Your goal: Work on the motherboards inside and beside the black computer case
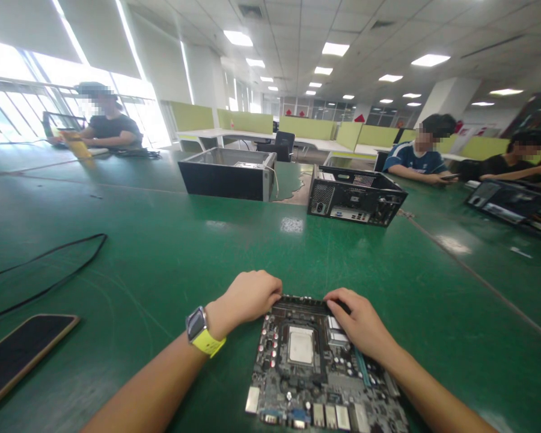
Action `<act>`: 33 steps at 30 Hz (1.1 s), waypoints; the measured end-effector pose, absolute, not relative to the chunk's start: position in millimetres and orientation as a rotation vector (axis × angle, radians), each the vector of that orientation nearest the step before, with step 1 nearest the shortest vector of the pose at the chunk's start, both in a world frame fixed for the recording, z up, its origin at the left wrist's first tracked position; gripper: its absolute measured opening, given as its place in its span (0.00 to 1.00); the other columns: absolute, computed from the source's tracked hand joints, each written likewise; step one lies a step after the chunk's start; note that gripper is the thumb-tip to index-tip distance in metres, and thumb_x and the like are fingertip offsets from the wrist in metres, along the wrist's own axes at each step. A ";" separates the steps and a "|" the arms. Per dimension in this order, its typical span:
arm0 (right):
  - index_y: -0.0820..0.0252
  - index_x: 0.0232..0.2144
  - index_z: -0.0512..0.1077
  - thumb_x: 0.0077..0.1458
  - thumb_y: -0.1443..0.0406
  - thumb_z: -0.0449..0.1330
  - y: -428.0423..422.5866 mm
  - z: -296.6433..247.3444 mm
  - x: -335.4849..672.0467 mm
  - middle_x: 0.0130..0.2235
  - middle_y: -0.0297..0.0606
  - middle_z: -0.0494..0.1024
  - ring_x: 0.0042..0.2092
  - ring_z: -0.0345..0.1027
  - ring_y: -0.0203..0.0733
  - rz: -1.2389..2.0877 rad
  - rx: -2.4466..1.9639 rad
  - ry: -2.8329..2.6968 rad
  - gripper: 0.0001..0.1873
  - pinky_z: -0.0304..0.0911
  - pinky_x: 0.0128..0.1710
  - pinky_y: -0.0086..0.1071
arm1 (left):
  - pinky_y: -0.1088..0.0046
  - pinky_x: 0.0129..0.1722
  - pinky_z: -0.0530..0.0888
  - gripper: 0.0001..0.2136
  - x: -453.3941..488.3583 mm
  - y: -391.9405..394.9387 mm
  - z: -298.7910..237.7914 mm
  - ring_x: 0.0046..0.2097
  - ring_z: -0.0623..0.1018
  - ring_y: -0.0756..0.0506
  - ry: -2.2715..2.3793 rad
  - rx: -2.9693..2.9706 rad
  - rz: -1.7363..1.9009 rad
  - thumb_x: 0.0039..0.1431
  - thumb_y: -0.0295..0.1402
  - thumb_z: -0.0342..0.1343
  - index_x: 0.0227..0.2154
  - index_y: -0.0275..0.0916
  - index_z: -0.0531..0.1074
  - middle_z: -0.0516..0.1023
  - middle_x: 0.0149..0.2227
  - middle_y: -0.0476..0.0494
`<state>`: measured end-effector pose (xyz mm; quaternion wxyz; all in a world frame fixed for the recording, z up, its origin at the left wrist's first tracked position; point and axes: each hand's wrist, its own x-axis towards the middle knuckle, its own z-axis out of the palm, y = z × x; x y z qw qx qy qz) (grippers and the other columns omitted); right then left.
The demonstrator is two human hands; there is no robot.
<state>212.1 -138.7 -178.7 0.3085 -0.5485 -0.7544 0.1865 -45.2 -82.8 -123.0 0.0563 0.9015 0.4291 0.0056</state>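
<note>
Motherboard [318, 367] is lying flat on the green table [162, 252], close to the near edge, connector ports facing the wearer. Left hand [247, 297], smartwatch [202, 332] on the wrist, is curling over the board's far-left corner, fingers bent down onto the edge. Right hand [360, 325] is resting on the far-right part of the board, fingers folded over the far edge; whether either hand is truly clamping the board or only pressing on it, I cannot tell. CPU [301, 346] is sitting uncovered between the two hands.

Open green surface is stretching beyond the far edge of the board up to two open computer cases [228, 174] [356, 195], well apart from the hands. A phone [20, 355] is lying at the left near edge; a black cable [49, 264] is looping beyond it. Other people are sitting at the far sides.
</note>
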 end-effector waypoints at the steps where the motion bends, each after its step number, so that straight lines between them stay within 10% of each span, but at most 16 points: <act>1: 0.57 0.34 0.72 0.59 0.63 0.51 -138.6 -178.8 212.1 0.37 0.38 0.76 0.41 0.68 0.42 0.493 -1.453 -1.995 0.10 0.61 0.43 0.36 | 0.70 0.34 0.70 0.09 -45.1 -82.8 -123.1 0.36 0.77 0.43 1.301 2.737 0.019 0.59 0.36 0.48 0.33 0.43 0.74 0.78 0.33 0.45; 33: 0.58 0.34 0.70 0.61 0.60 0.49 -140.1 -178.4 210.9 0.35 0.36 0.75 0.39 0.67 0.40 0.552 -1.462 -1.914 0.12 0.60 0.41 0.33 | 0.72 0.34 0.68 0.11 -45.0 -83.9 -117.7 0.36 0.77 0.45 1.257 2.680 0.117 0.59 0.36 0.48 0.33 0.44 0.76 0.79 0.33 0.47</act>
